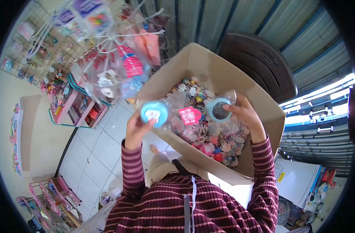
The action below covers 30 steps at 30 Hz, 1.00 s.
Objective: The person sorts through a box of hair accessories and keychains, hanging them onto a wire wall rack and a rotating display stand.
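My left hand (pixel 137 126) grips a round light-blue disc (pixel 154 114) with a white shape at its centre, its thumb on the front. Clear plastic wrap shows around the disc. Over the right part of the box, my right hand (pixel 243 113) pinches a light-blue ring (pixel 217 110) with a dark middle, also in clear plastic. Both hands are above a large open cardboard box (pixel 268 110). Inside lies a heap of small colourful trinkets (pixel 202 130), many in clear bags. A pink tag (pixel 189 115) with white lettering shows between my hands.
A white hanging rack (pixel 114 35) with bagged goods stands at the upper left, close to the box. Behind the box is a dark brown plastic chair (pixel 259 62). A pink shelf unit (pixel 78 106) stands at left on the white tiled floor (pixel 86 149).
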{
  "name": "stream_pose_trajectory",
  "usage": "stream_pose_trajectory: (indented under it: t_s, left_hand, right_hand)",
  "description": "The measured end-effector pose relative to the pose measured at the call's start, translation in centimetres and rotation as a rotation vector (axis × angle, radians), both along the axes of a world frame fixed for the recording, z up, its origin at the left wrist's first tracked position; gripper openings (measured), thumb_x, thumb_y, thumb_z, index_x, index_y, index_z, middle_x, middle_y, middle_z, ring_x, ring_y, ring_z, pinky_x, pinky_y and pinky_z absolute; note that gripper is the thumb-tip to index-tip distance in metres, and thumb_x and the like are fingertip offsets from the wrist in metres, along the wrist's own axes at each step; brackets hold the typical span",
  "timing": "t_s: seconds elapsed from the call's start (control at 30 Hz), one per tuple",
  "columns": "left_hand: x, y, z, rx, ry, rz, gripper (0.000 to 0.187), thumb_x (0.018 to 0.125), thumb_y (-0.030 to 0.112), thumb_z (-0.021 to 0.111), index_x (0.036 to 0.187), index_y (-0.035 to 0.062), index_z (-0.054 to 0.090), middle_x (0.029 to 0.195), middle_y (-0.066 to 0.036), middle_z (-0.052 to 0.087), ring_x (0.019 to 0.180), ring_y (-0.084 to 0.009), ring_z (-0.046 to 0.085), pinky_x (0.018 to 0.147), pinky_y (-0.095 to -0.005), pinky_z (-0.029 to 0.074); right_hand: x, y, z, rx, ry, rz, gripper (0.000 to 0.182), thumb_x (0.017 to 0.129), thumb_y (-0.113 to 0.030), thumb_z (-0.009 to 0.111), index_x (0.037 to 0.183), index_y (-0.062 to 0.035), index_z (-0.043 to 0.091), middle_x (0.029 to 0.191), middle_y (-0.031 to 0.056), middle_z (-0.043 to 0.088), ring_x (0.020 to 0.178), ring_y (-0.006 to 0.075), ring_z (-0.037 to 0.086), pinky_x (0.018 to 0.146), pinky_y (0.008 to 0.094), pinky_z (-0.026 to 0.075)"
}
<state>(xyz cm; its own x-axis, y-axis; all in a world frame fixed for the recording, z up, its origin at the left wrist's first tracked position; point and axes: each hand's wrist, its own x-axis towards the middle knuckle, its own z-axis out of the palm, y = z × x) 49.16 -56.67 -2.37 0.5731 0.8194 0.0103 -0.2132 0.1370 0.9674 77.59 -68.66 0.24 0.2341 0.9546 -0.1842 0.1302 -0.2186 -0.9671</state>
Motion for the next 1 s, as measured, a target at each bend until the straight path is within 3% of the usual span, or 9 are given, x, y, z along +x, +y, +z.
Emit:
stream_pose_trajectory:
  t_s: [0.07,0.13,0.2,0.37,0.4,0.47,0.57,0.73,1.0]
  left_hand:
    - [-3.9,-0.7,-0.3,-0.15,-0.076,0.099,0.037,0.071,0.004,0.056,0.105,-0.004,0.043,0.093,-0.007,0.052,0.084,-0.0122,0.05,0.075,-0.025,0.04]
    - [-7.8,-0.6,-0.6,-0.252,-0.144,0.123,0.033,0.071,0.004,0.056,0.101,-0.003,0.045,0.09,-0.006,0.053,0.082,-0.0122,0.05,0.074,-0.0252,0.04]
    - [-11.0,-0.2,-0.1,-0.291,-0.221,0.173,0.032,0.072,0.004,0.056,0.101,-0.0025,0.045,0.091,-0.006,0.053,0.084,-0.0131,0.05,0.073,-0.0259,0.04]
    - [-18.7,2.0,-0.3,-0.237,-0.216,0.409,0.032,0.075,0.008,0.051,0.104,-0.0016,0.041,0.092,-0.007,0.052,0.083,-0.015,0.052,0.071,-0.0282,0.044]
    - [-20.3,2.2,-0.2,-0.268,-0.224,0.457,0.03,0.076,0.008,0.05,0.104,-0.0009,0.041,0.092,-0.007,0.052,0.082,-0.015,0.052,0.07,-0.0279,0.044]
    - [-23.6,2.4,-1.1,-0.259,-0.272,0.507,0.029,0.078,0.01,0.049,0.103,0.0006,0.041,0.093,-0.007,0.051,0.081,-0.0146,0.052,0.067,-0.0276,0.044]
    - [-26.9,2.5,-1.0,-0.327,-0.341,0.698,0.031,0.076,0.005,0.05,0.104,0.0012,0.038,0.093,-0.007,0.049,0.081,-0.0154,0.051,0.066,-0.0285,0.043]
    - [-31.6,2.2,-2.5,-0.281,-0.386,0.877,0.033,0.074,0.005,0.052,0.104,0.0018,0.039,0.093,-0.007,0.05,0.081,-0.0168,0.051,0.066,-0.0293,0.044]
    - [-37.1,5.8,-4.2,-0.283,-0.439,1.196,0.031,0.074,0.007,0.051,0.103,0.0051,0.042,0.092,-0.007,0.052,0.078,-0.018,0.054,0.06,-0.0291,0.046]
  right_hand:
    - [-4.2,0.8,1.1,0.064,0.453,-0.208,0.028,0.07,-0.013,0.061,0.092,0.0009,0.05,0.075,0.0028,0.055,0.065,0.0058,0.051,0.05,0.0189,0.039]
    - [-7.7,1.4,1.0,0.08,0.635,-0.273,0.023,0.074,-0.008,0.056,0.092,0.003,0.049,0.079,0.005,0.056,0.07,0.0084,0.053,0.054,0.0198,0.043]
    - [-12.5,3.0,1.2,0.166,0.8,-0.283,0.022,0.076,-0.001,0.049,0.097,0.0047,0.045,0.09,0.0103,0.054,0.083,0.0166,0.055,0.07,0.0273,0.047]
    - [-22.5,9.6,-1.6,0.149,1.034,-0.122,0.025,0.077,-0.002,0.045,0.101,0.0061,0.042,0.092,0.0139,0.054,0.078,0.0209,0.057,0.069,0.0333,0.049]
    - [-23.6,11.2,-3.0,0.117,1.075,0.036,0.027,0.077,0.0,0.047,0.102,0.0043,0.043,0.095,0.0127,0.052,0.086,0.0191,0.054,0.073,0.0322,0.046]
    - [-28.1,14.0,-2.5,-0.011,1.195,-0.08,0.026,0.076,-0.003,0.049,0.102,-0.0005,0.044,0.096,0.0104,0.052,0.087,0.0193,0.053,0.074,0.0342,0.046]
    - [-32.9,18.1,-3.9,-0.094,1.328,0.065,0.025,0.076,-0.006,0.052,0.1,-0.0093,0.047,0.096,0.0039,0.053,0.087,0.017,0.05,0.072,0.0345,0.04]
    - [-39.3,24.7,-3.4,-0.174,1.317,0.22,0.029,0.072,-0.003,0.055,0.099,-0.0105,0.047,0.092,0.0027,0.053,0.086,0.0153,0.05,0.072,0.0315,0.038]
    - [-47.8,36.9,-0.9,0.178,1.062,0.381,0.032,0.068,0.008,0.054,0.098,-0.0034,0.048,0.083,0.0043,0.056,0.073,0.0149,0.056,0.062,0.0279,0.047]
